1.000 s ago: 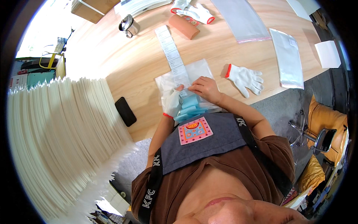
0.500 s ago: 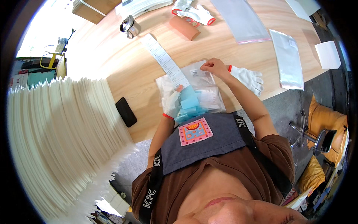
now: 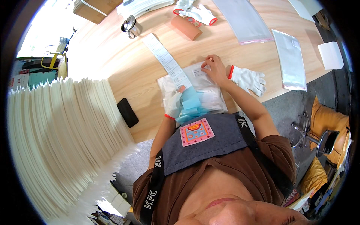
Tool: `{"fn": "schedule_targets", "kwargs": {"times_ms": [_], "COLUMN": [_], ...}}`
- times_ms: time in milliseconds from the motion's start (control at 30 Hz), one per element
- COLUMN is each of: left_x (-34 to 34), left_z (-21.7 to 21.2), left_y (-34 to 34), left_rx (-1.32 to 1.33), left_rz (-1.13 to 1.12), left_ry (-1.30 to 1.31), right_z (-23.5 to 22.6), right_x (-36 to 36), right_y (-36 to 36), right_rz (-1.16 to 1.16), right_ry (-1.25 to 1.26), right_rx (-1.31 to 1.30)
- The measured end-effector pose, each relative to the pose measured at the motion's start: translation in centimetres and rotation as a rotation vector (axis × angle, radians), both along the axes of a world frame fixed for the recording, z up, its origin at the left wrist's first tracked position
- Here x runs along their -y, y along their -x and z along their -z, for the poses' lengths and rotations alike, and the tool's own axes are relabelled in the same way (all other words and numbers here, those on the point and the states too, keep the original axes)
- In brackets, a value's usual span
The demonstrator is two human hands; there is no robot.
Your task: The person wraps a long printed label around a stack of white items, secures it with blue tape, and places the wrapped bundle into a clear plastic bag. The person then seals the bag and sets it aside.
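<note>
My left hand (image 3: 174, 104), in a white glove with a red cuff and bare thumb tip, grips a strip of white printed labels (image 3: 165, 58) near its lower end. Pale blue backing paper (image 3: 192, 102) folds in several loops below that hand. Beneath lies a stack of clear plastic bags (image 3: 221, 98) with white contents. My right hand (image 3: 214, 70) is bare, its fingers bent and partly apart, fingertips touching the top bag beside a small white label (image 3: 197, 72). A white glove (image 3: 249, 79) lies by my right wrist.
A tall stack of white sheets (image 3: 63, 146) stands at left, beside a black phone (image 3: 127, 112). Farther back are a metal cup (image 3: 131, 27), an orange-brown curved piece (image 3: 186, 28), more gloves (image 3: 200, 15), clear bags (image 3: 243, 22) and a cardboard box (image 3: 95, 10).
My right hand has shifted slightly left and its fingers have spread from a pinch, coming down by the bag's label. My left hand keeps its hold on the strip.
</note>
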State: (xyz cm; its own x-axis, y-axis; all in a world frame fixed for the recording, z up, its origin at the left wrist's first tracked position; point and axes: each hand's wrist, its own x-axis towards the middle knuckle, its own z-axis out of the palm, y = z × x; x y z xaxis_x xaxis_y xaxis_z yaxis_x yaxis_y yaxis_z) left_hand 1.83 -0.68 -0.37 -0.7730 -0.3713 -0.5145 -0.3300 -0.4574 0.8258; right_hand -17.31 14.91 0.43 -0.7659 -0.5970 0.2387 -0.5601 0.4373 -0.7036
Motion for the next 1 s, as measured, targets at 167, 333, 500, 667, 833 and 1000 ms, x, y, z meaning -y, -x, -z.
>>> {"fn": "schedule_targets", "kwargs": {"times_ms": [167, 333, 500, 667, 833, 1000], "left_x": [-0.5, -0.9, -0.5, -1.0, -0.9, -1.1], "left_z": [-0.6, -2.5, -1.1, -3.7, -5.5, -9.7], "left_y": [0.2, 0.5, 0.3, 0.0, -0.9, 0.3], "left_rx": [-0.094, -0.096, -0.155, -0.044, -0.208, -0.237], "left_rz": [-0.037, -0.072, -0.076, -0.135, -0.181, -0.100], "left_ry": [-0.031, -0.078, -0.106, -0.073, -0.238, -0.228], "right_z": [-1.2, 0.3, 0.0, -2.2, -4.6, -5.1], "right_x": [-0.3, -0.3, 0.0, -0.4, -3.0, -5.6], "right_y": [-1.3, -0.7, 0.4, -0.1, -2.3, -5.3], "right_rz": [0.028, 0.051, 0.037, -0.022, -0.371, -0.799], "right_ry": [0.112, 0.183, 0.303, 0.512, 0.298, -0.093], "right_rx": [0.386, 0.623, 0.734, 0.813, 0.698, 0.532]}}
